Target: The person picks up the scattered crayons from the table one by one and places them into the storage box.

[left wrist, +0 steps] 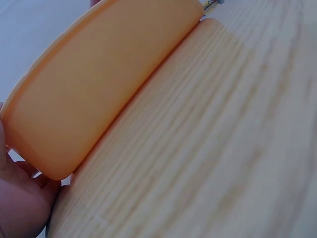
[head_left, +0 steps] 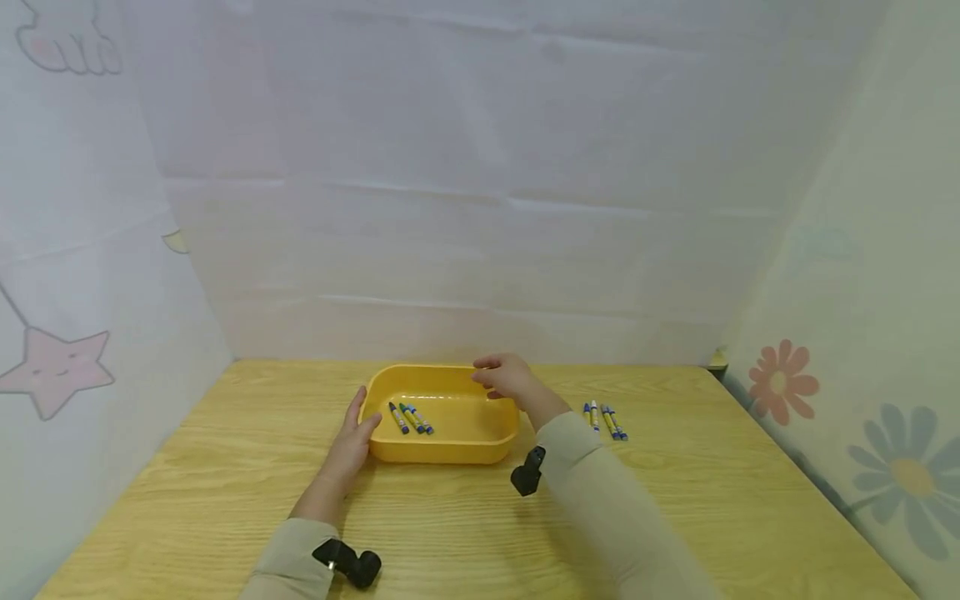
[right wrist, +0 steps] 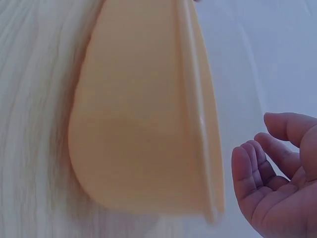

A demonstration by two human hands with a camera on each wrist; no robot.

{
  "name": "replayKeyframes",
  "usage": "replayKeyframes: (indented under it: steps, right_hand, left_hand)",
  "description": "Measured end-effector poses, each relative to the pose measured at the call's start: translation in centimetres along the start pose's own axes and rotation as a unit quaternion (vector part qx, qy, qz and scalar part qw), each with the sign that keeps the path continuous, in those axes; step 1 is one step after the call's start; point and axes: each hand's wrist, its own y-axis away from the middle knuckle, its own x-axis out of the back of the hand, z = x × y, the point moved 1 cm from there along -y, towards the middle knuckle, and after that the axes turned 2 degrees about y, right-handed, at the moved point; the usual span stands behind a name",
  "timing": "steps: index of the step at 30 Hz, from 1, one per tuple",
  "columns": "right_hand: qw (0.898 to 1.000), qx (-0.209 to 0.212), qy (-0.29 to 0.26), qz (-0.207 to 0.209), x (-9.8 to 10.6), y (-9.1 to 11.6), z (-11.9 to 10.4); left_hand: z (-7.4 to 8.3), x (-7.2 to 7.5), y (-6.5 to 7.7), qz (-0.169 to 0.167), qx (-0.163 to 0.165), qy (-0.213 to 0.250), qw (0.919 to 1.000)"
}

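A yellow plastic basin stands on the wooden table, and three crayons lie inside it toward the left. My left hand grips the basin's left end, thumb at the rim and fingers round the outside. In the left wrist view, the fingers of the left hand reach round the basin's lower corner. Over the basin's right back part is my right hand. The right wrist view shows this hand with loosely bent fingers and nothing in them, apart from the basin wall.
Several crayons lie on the wooden table to the right of the basin, beside the right forearm. A pale cloth wall rises behind the table, with printed walls at both sides.
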Motion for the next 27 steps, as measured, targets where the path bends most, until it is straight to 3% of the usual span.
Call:
replayKeyframes:
  steps: [16,27]
  right_hand:
    - [0.997,-0.027,0.043,0.055,9.2,2.2,5.7]
    - [0.991,-0.064,0.077,0.085,13.1,4.4,10.4]
  left_hand:
    - [0.2,0.4,0.2,-0.001,0.006,-0.002,1.0000]
    - [0.4,0.3,0.2,-0.008,0.013,-0.009,0.9999]
